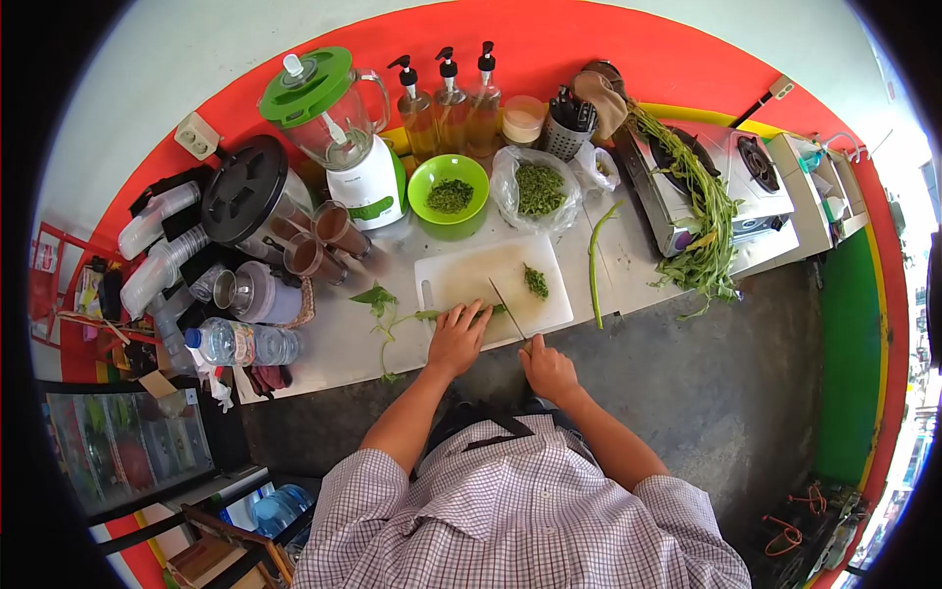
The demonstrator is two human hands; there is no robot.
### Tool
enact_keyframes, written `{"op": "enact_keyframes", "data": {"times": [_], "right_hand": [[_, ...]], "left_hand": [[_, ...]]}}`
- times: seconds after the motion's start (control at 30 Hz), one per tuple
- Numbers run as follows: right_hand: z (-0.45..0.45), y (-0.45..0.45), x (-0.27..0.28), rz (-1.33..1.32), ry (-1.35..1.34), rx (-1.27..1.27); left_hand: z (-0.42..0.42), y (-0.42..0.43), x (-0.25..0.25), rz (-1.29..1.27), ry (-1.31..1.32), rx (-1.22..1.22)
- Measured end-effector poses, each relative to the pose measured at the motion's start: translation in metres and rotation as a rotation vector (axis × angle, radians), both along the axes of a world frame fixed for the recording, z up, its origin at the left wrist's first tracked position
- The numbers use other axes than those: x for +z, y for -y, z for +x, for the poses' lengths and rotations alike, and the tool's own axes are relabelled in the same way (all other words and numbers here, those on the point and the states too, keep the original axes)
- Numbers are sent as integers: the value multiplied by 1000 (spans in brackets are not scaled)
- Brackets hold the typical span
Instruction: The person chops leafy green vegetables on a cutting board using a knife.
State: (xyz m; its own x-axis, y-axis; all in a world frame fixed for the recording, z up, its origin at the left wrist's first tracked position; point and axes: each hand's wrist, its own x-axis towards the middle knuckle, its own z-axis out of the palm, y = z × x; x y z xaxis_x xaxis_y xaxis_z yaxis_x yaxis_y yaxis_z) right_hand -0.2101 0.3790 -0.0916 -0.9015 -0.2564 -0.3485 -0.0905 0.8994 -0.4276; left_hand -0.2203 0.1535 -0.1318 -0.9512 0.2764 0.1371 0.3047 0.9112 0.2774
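My left hand (pixel 457 340) presses a green leafy stem (pixel 428 315) down on the white cutting board (pixel 466 263), fingers closed over it. Its leaves (pixel 376 298) and a thin curling shoot trail past the board's left side onto the counter. In my right hand (pixel 550 372) is a knife (pixel 507 306), gripped by the handle at the board's front edge. The blade slants away from me across the board, just right of my left fingertips, where a short green end pokes out. A small heap of chopped greens (pixel 536 283) lies right of the blade.
Behind the board stand a green bowl (pixel 471 218) and a plastic bag (pixel 537 222), both with chopped greens. A long green stalk (pixel 595 265) lies to the right, near a stove (pixel 659 236) draped with leafy stems (pixel 708 211). A blender (pixel 361 187), cups and a water bottle (pixel 260 345) stand left.
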Motion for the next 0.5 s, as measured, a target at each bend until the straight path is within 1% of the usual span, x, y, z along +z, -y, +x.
{"op": "enact_keyframes", "data": {"times": [0.07,0.23,0.33,0.5], "right_hand": [[1,2,-2,6,5,2],[-5,7,20,76,22,29],[1,17,27,108,45,-8],[4,25,1,124,37,-38]], "left_hand": [[0,0,-3,-6,-16,-11],[0,1,-6,-51,-55,-38],[1,-1,-7,-55,-89,-28],[0,-3,-7,14,-119,-1]]}}
